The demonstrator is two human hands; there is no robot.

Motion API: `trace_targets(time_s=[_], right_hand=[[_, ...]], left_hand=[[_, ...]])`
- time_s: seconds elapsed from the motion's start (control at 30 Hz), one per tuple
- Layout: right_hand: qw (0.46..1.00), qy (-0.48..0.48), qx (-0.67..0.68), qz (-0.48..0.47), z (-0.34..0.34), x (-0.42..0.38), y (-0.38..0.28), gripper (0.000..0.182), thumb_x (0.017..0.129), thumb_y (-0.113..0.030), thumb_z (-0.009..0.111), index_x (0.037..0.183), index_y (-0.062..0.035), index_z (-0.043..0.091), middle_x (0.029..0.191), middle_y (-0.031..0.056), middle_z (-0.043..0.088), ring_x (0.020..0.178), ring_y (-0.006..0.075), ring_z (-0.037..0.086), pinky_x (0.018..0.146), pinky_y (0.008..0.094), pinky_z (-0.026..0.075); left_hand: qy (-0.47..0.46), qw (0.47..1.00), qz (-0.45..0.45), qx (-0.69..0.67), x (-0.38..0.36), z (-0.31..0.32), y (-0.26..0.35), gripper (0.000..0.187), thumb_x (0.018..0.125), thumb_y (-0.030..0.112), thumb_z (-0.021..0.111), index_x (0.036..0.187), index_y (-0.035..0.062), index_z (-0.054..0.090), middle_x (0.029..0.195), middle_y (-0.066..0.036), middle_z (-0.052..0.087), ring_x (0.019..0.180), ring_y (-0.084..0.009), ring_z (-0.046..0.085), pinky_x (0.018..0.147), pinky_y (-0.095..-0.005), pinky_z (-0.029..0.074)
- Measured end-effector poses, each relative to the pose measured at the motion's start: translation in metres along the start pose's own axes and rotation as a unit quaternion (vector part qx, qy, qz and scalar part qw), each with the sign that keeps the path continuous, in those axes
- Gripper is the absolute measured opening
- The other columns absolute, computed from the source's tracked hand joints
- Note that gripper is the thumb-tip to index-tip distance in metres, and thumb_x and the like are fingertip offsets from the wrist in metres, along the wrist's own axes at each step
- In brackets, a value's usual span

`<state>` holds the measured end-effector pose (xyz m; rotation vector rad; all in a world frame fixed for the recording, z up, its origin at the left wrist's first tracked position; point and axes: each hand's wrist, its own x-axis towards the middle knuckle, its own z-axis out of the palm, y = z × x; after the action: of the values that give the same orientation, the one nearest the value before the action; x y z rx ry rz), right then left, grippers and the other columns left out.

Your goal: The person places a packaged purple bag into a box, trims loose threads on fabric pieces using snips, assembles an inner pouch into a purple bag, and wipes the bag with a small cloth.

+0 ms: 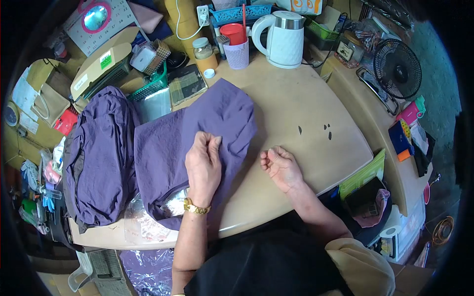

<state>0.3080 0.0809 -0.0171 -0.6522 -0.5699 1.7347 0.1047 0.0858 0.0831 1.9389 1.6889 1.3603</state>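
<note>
The left hand (pixel 203 163) is pinching purple fabric (pixel 217 111) in its grip; the right hand (pixel 282 168) (its grip loosely closed) is hovering over the table (pixel 301 96).

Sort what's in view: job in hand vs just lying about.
In the job:
- purple cloth, in the left hand
- probably the purple bundle beside it

Apparently lying about:
- white kettle
- black fan
- calendar
</note>
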Motion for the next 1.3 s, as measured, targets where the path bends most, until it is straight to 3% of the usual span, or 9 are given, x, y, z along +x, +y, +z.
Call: trace_targets(time_s=[0.03, 0.17, 0.37, 0.6, 0.7, 0.8, 0.93, 1.1, 1.3], right_hand=[[1.0, -0.001, 0.001, 0.025, 0.005, -0.002, -0.004, 0.01, 0.1, -0.019, 0.062, 0.094, -0.0103, 0.061, 0.092, 0.0039, 0.067, 0.083, 0.0148, 0.062, 0.076, 0.0307, 0.049], [0.996, -0.024, -0.068, 0.042, 0.026, -0.008, -0.006, 0.022, 0.099, -0.026, 0.065, 0.088, -0.0073, 0.064, 0.088, 0.0049, 0.068, 0.079, 0.0141, 0.063, 0.073, 0.0285, 0.048], [0.973, -0.081, -0.215, -0.024, 0.005, 0.002, 0.01, 0.016, 0.1, -0.02, 0.062, 0.09, -0.0074, 0.064, 0.084, 0.0017, 0.066, 0.08, 0.0118, 0.061, 0.075, 0.0298, 0.049], [0.995, -0.068, -0.074, 0.01, 0.009, 0.0, 0.014, 0.014, 0.101, -0.018, 0.059, 0.093, -0.0077, 0.065, 0.086, 0.0022, 0.067, 0.08, 0.0133, 0.062, 0.077, 0.031, 0.05], [0.999, -0.027, -0.025, 0.033, 0.016, -0.002, 0.013, 0.015, 0.098, -0.022, 0.064, 0.093, -0.008, 0.064, 0.082, 0.0031, 0.066, 0.072, 0.013, 0.062, 0.072, 0.0309, 0.05], [1.0, 0.012, -0.007, 0.024, 0.019, 0.0, 0.013, 0.02, 0.098, -0.028, 0.065, 0.096, -0.0087, 0.061, 0.081, 0.0032, 0.065, 0.069, 0.0136, 0.061, 0.067, 0.0293, 0.05], [0.995, 0.047, -0.078, -0.052, 0.024, 0.001, 0.014, 0.023, 0.1, -0.032, 0.064, 0.098, -0.0092, 0.059, 0.08, 0.0021, 0.064, 0.068, 0.0118, 0.06, 0.059, 0.0272, 0.049], [0.97, 0.003, -0.232, -0.074, 0.012, 0.004, 0.021, 0.022, 0.1, -0.03, 0.063, 0.098, -0.0089, 0.06, 0.081, 0.0003, 0.064, 0.069, 0.0089, 0.06, 0.06, 0.0271, 0.049], [0.996, 0.02, -0.072, -0.052, 0.018, 0.003, 0.015, 0.02, 0.102, -0.028, 0.06, 0.102, -0.0085, 0.063, 0.091, -0.0009, 0.065, 0.074, 0.007, 0.059, 0.066, 0.0268, 0.051]], left_hand=[[-0.024, 1.0, -0.008, 0.017, 0.004, -0.005, 0.007, 0.014, 0.099, 0.012, 0.06, 0.092, 0.0014, 0.054, 0.075, -0.024, 0.063, 0.069, -0.0432, 0.064, 0.061, -0.0449, 0.05], [-0.068, 0.998, -0.012, 0.012, -0.004, 0.004, 0.013, 0.016, 0.1, 0.015, 0.058, 0.096, 0.0003, 0.056, 0.079, -0.024, 0.063, 0.075, -0.0459, 0.063, 0.066, -0.0439, 0.05], [-0.106, 0.992, 0.029, 0.059, -0.004, 0.01, 0.018, 0.024, 0.094, 0.022, 0.068, 0.087, -0.0006, 0.065, 0.069, -0.023, 0.062, 0.064, -0.0387, 0.064, 0.059, -0.041, 0.048], [-0.047, 0.997, -0.038, -0.044, -0.002, 0.023, 0.006, 0.024, 0.095, 0.018, 0.067, 0.081, -0.0014, 0.063, 0.062, -0.02, 0.053, 0.051, -0.0275, 0.05, 0.055, -0.0366, 0.044], [-0.045, 0.992, -0.051, -0.104, -0.005, 0.025, 0.01, 0.032, 0.097, 0.022, 0.065, 0.075, -0.0008, 0.059, 0.058, -0.021, 0.053, 0.054, -0.0417, 0.053, 0.054, -0.0435, 0.044], [-0.157, 0.986, -0.04, 0.045, -0.002, 0.013, 0.012, 0.035, 0.097, 0.021, 0.066, 0.072, -0.0016, 0.057, 0.058, -0.019, 0.047, 0.049, -0.028, 0.044, 0.053, -0.0387, 0.04], [-0.108, 0.994, 0.012, 0.017, -0.007, 0.022, 0.006, 0.041, 0.095, 0.025, 0.069, 0.068, -0.0014, 0.053, 0.058, -0.021, 0.046, 0.05, -0.0338, 0.043, 0.051, -0.0406, 0.038], [-0.115, 0.992, -0.01, 0.057, -0.01, 0.019, 0.016, 0.041, 0.088, 0.033, 0.076, 0.071, -0.0003, 0.059, 0.057, -0.023, 0.053, 0.055, -0.0439, 0.056, 0.051, -0.0467, 0.043], [-0.125, 0.992, -0.013, 0.029, -0.013, 0.021, 0.016, 0.044, 0.07, 0.031, 0.09, 0.087, -0.0026, 0.067, 0.072, -0.021, 0.065, 0.065, -0.0366, 0.066, 0.062, -0.0388, 0.051]])
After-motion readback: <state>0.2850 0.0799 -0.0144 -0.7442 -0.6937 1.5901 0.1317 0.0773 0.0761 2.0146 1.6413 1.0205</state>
